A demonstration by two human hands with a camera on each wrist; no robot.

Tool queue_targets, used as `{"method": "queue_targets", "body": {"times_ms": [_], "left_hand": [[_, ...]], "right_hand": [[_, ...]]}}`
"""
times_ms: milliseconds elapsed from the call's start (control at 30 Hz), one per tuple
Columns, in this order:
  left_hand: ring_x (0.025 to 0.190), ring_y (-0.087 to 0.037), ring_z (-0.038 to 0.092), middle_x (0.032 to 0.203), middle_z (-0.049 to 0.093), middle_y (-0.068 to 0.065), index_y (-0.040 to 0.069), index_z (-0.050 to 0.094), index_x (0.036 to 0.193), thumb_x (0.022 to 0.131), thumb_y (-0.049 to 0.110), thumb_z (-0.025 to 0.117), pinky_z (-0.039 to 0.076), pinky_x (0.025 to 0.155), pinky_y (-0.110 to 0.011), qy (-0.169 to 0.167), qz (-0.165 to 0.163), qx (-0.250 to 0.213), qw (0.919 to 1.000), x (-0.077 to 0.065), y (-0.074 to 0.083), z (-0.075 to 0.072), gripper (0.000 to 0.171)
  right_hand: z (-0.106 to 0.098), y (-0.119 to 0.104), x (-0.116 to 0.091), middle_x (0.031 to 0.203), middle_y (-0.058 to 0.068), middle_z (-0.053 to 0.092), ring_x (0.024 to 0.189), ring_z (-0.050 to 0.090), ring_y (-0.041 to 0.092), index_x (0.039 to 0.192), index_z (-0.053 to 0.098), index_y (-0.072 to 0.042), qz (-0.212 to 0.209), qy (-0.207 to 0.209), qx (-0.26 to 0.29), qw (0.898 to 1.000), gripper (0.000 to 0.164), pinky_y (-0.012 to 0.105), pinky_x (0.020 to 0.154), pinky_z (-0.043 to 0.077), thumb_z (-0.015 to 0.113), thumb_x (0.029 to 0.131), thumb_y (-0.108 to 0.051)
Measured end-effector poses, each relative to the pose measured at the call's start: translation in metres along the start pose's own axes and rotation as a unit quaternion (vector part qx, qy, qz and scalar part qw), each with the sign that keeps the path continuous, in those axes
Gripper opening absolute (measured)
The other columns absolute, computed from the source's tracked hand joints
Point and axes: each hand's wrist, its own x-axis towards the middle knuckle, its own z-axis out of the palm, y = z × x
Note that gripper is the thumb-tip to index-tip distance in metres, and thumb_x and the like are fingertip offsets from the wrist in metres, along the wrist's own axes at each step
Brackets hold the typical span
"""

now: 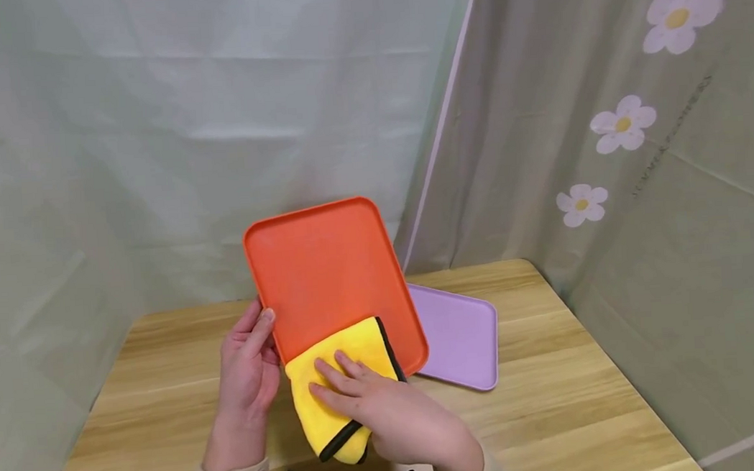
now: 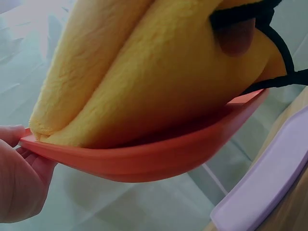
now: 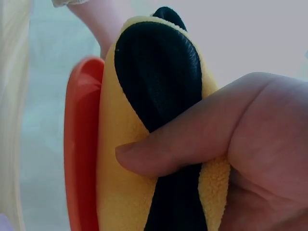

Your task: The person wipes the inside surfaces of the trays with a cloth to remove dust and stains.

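Here, the left-hand grip (image 1: 247, 366) clasps the left rim of an orange, rectangular, plastic-looking tray (image 1: 327, 274) above the counter's (image 1: 574, 389) middle, probably light, stiff and slick, best held by its rim. Its long axis slants leftward toward the back edge. The right-hand grip (image 1: 391, 411) pinches a soft-looking yellow, black-edged cloth (image 1: 317, 414) over the tray's near end.

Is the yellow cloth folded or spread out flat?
Folded: both wrist views show the yellow cloth in thick, overlapping layers.
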Motion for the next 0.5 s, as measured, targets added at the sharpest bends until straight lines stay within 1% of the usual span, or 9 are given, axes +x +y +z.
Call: {"method": "queue_targets", "body": {"times_ms": [133,200,233,300,400,500], "left_hand": [[0.108,-0.018,0.077,0.126,0.077,-0.007,0.005,0.067,0.145,0.111,0.002,0.054,0.061,0.093,-0.034,-0.005,0.005,-0.002,1.0,-0.001,0.003,-0.001,0.036],[0.109,-0.018,0.077,0.127,0.077,-0.008,0.005,0.067,0.145,0.111,0.002,0.054,0.06,0.094,-0.034,-0.01,0.003,-0.005,0.9999,-0.001,0.004,-0.001,0.037],[0.108,-0.018,0.077,0.126,0.077,-0.008,0.005,0.068,0.144,0.111,0.001,0.054,0.06,0.094,-0.034,-0.012,0.002,-0.009,0.9999,-0.001,0.005,-0.001,0.036],[0.107,-0.018,0.077,0.126,0.077,-0.008,0.006,0.069,0.143,0.111,0.001,0.053,0.06,0.093,-0.034,-0.013,0.0,-0.017,0.9998,-0.001,0.005,-0.001,0.036],[0.105,-0.018,0.078,0.124,0.078,-0.008,0.006,0.071,0.14,0.111,0.0,0.051,0.062,0.09,-0.033,-0.016,0.001,-0.034,0.9993,0.0,0.005,0.0,0.035],[0.101,-0.018,0.078,0.121,0.078,-0.009,0.005,0.073,0.136,0.112,-0.002,0.049,0.063,0.086,-0.032,-0.022,0.006,-0.048,0.9986,0.001,0.005,0.001,0.035]], "right_hand": [[0.0,0.005,-0.001,0.177,-0.007,0.015,0.162,0.016,0.021,0.168,0.038,-0.025,-0.007,0.014,0.012,1.0,0.108,0.038,0.123,0.036,0.065,0.074,0.023],[-0.001,0.008,-0.002,0.177,-0.007,0.016,0.162,0.016,0.022,0.167,0.039,-0.023,-0.01,0.018,0.02,1.0,0.108,0.039,0.125,0.034,0.063,0.073,0.024],[-0.001,0.009,-0.003,0.177,-0.006,0.017,0.162,0.016,0.022,0.167,0.04,-0.023,-0.009,0.02,0.025,0.999,0.108,0.039,0.126,0.031,0.061,0.072,0.025],[-0.003,0.013,-0.007,0.177,-0.005,0.019,0.162,0.017,0.023,0.166,0.041,-0.022,-0.004,0.023,0.034,0.999,0.108,0.04,0.126,0.031,0.059,0.071,0.027],[-0.008,0.018,-0.013,0.176,-0.004,0.022,0.162,0.019,0.025,0.165,0.043,-0.021,0.013,0.025,0.058,0.998,0.108,0.043,0.127,0.03,0.056,0.07,0.029],[-0.014,0.025,-0.02,0.176,-0.004,0.025,0.162,0.02,0.026,0.165,0.043,-0.021,0.044,0.028,0.079,0.996,0.108,0.045,0.126,0.032,0.05,0.071,0.03]]}}
